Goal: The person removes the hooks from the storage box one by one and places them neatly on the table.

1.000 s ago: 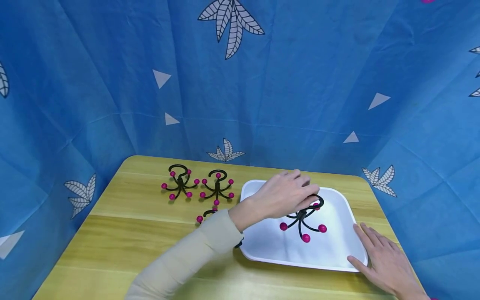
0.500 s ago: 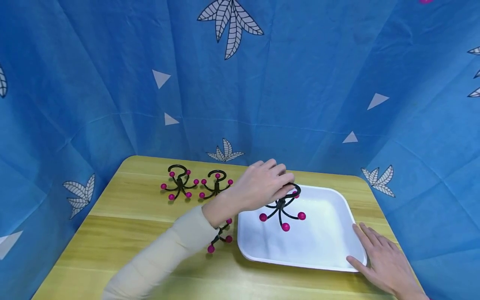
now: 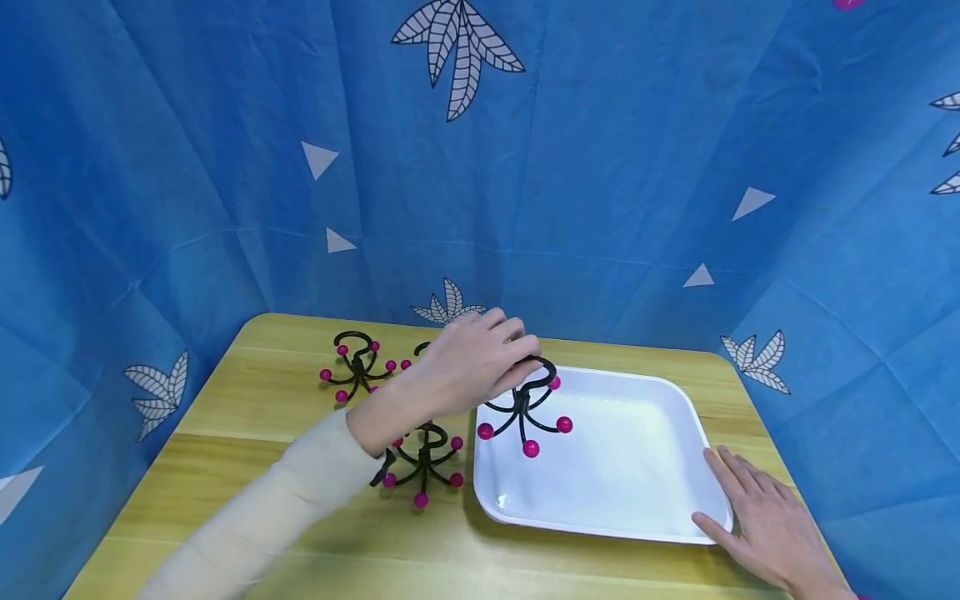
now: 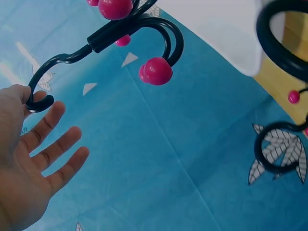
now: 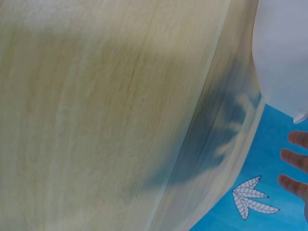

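Note:
My left hand (image 3: 472,362) pinches the curled top of a black hook hanger (image 3: 522,404) whose arms end in pink balls. In the left wrist view, thumb and index finger grip the hook's end while the other fingers spread. The hanger appears in front of the left side of a white tray (image 3: 615,458), apparently held above it. My right hand (image 3: 768,525) lies with straight fingers at the tray's right edge, touching it. Alike hangers stand on the table: one at the back left (image 3: 358,365), another in front (image 3: 423,458). A further one is mostly hidden behind my left hand.
The wooden table (image 3: 225,467) has rounded back corners. A blue curtain (image 3: 600,183) with leaf prints surrounds it at the back and sides. A black piece (image 3: 382,468) shows beside my left sleeve, mostly hidden.
My left hand has moved left with the hanger, from over the tray's middle to its left side. The front hanger has come into view from behind the sleeve. My right hand stays put.

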`<move>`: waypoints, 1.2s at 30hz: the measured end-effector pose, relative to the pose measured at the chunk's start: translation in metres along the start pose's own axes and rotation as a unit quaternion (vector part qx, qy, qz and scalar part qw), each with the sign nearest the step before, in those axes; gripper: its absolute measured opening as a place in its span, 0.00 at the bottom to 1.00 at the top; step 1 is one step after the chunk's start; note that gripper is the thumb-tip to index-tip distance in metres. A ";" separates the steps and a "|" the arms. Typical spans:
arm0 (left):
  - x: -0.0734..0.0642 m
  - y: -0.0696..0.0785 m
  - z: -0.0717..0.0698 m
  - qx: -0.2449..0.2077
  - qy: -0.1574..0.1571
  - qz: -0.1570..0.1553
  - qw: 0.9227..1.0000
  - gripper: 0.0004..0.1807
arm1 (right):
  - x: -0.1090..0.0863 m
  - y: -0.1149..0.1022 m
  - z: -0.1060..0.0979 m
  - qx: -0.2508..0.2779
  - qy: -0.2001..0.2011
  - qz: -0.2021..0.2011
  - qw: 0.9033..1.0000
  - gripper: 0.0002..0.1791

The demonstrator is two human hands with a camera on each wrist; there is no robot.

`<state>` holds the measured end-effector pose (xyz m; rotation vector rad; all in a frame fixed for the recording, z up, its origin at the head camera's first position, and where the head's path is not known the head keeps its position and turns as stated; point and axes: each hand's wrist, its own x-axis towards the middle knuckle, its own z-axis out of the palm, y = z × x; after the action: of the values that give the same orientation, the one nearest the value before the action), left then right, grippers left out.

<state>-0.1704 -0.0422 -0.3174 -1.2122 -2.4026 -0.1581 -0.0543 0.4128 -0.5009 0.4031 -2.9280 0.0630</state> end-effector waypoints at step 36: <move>-0.089 -0.066 -0.048 0.039 0.020 -0.054 0.998 0.08 | 0.001 -0.002 -0.002 -0.005 -0.030 0.020 0.999 0.52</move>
<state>-0.1604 -0.1621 -0.3064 -1.0351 -2.4179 -0.1186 -0.0546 0.4103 -0.4989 0.3515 -2.9954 0.0432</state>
